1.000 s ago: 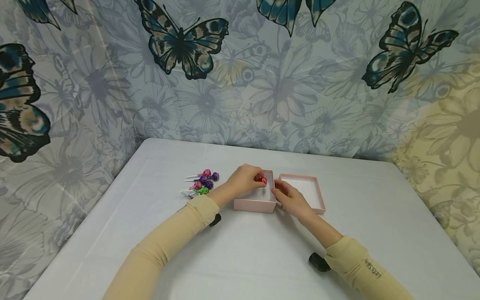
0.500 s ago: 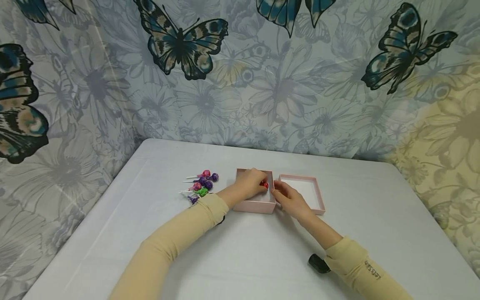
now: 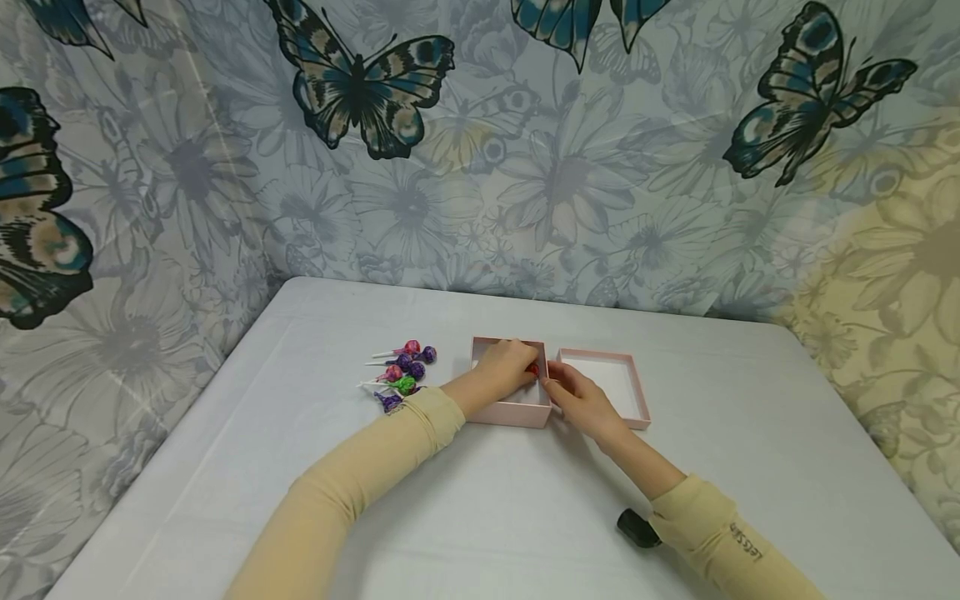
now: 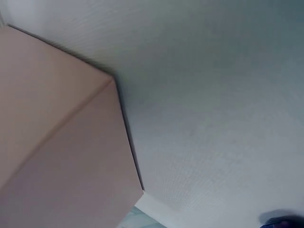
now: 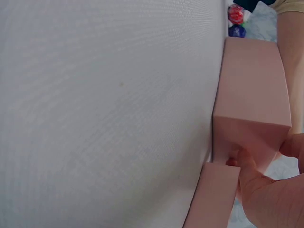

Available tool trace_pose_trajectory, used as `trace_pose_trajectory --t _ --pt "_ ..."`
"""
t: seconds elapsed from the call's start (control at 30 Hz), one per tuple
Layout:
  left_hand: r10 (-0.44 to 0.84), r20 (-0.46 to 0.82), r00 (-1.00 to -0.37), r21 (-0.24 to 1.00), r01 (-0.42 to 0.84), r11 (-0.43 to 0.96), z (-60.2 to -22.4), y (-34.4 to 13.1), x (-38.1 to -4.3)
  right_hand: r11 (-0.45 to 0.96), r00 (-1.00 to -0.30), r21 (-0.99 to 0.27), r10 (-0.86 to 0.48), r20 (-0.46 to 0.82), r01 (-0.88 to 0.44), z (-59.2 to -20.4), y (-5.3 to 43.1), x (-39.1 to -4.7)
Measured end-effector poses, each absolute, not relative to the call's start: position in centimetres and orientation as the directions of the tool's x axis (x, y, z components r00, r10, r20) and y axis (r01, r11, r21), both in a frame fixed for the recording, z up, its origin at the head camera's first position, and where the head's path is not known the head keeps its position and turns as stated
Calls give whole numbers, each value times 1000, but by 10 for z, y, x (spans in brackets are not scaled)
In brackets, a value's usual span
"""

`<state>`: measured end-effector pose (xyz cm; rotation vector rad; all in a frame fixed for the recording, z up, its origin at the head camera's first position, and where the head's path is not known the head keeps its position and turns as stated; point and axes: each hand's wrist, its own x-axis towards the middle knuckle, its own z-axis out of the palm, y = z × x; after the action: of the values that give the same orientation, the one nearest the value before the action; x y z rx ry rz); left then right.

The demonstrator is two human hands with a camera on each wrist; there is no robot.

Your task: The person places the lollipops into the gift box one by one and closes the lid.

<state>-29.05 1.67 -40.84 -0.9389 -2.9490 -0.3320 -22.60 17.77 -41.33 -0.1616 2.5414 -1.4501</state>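
Note:
My left hand reaches down into an open pink box in the head view. It pinches a red-wrapped lollipop near the box's right wall; the fingers cover most of it. Against the outside of that wall rests my right hand. In the right wrist view the thumb of the right hand lies at the rim of the box, and other fingers touch the wall lower down. The left wrist view shows an outer corner of the box, with the left hand out of sight.
Several lollipops in purple, pink and green wrappers lie left of the box. A shallow pink lid, white inside, lies to its right. All are on a white-covered table. Butterfly-patterned cloth hangs behind.
My left hand has moved slightly right and lower into the box with the red lollipop, which is now more hidden. The right hand stays at the box's right wall.

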Motion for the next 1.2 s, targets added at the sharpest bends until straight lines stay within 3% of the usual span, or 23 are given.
trace_pose_trajectory --t 0.37,1.2 --pt "552 115 -826 156 564 811 -411 18 -293 513 -974 -859 -190 -119 5 -416 178 -228" --pt "565 160 -810 195 587 786 -412 14 -291 531 -975 -847 -185 -123 6 -415 177 -226"
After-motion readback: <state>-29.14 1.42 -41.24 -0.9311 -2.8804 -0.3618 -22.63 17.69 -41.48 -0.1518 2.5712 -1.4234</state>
